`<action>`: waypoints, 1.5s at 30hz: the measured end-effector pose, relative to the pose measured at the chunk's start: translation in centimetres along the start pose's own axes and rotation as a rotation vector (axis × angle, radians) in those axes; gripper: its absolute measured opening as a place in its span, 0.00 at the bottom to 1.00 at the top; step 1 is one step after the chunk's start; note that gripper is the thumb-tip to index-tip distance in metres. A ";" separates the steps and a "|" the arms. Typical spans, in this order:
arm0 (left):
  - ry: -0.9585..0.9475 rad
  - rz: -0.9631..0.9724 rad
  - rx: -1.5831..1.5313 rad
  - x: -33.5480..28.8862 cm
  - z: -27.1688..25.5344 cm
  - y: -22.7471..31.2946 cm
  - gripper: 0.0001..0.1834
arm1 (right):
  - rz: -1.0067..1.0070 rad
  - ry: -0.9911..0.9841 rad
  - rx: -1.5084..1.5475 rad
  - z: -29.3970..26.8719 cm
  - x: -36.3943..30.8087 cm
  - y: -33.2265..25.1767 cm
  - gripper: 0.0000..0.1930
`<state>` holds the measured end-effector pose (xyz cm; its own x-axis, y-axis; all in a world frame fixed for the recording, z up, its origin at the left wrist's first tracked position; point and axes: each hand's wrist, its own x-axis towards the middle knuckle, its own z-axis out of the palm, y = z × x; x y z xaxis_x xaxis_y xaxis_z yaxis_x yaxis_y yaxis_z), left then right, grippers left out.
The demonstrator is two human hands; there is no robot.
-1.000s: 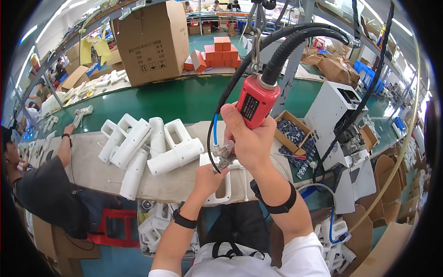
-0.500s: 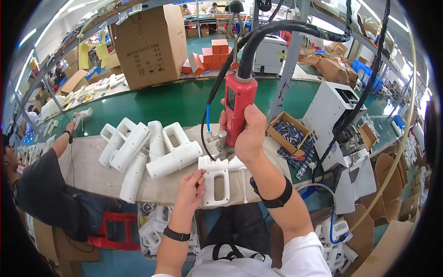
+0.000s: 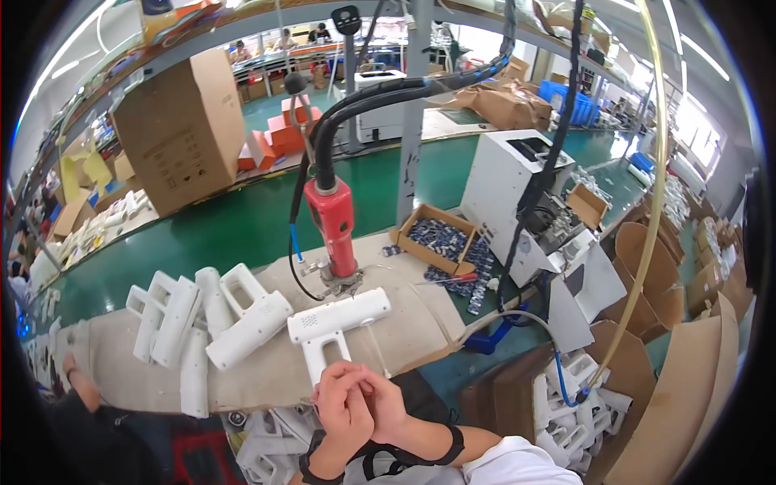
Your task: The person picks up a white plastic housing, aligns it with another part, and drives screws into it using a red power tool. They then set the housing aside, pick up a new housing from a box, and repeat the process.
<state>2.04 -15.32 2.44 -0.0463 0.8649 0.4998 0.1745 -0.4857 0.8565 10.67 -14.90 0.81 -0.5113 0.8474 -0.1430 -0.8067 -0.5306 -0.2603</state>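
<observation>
My left hand [image 3: 343,411] and my right hand [image 3: 390,410] are pressed together over the grip end of a white gun-shaped plastic housing [image 3: 347,313]. The fingers of both are curled, and anything between them is hidden. The housing lies on the beige bench cover with its barrel across and its looped handle pointing toward me. Just beyond it, a red powered screwdriver [image 3: 331,222] hangs upright from a thick black cable, held by neither hand. Its metal tip end sits close to the barrel. A thin white cable lies beside the handle.
More white housings [image 3: 246,327] are heaped to the left. A cardboard tray [image 3: 436,260] of small dark blue parts and a red-handled screwdriver [image 3: 461,278] lie to the right, near a white machine [image 3: 505,182]. Boxed housings [image 3: 578,404] stand below right. A green conveyor [image 3: 259,226] runs behind.
My right hand has let go of the red powered screwdriver, which now hangs free. Both hands have come together low over the housing's handle. The view has turned to the right.
</observation>
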 end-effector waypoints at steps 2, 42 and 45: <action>-0.057 0.008 -0.005 0.0 0.8 0.3 0.11 | -0.021 0.074 0.099 0.2 -0.4 -0.3 0.24; 0.205 -0.331 -0.027 3.2 -8.0 -5.8 0.14 | -1.884 0.705 -0.508 6.9 -4.5 -46.4 0.07; -0.168 -0.061 0.399 6.8 -6.0 -7.2 0.20 | -1.911 0.446 -0.492 8.6 -6.3 -36.9 0.09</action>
<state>-5.43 -6.71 0.45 0.0869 0.9153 0.3933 0.5441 -0.3743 0.7509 41.08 -0.82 19.48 0.8885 0.1907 0.4174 0.0549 0.8589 -0.5093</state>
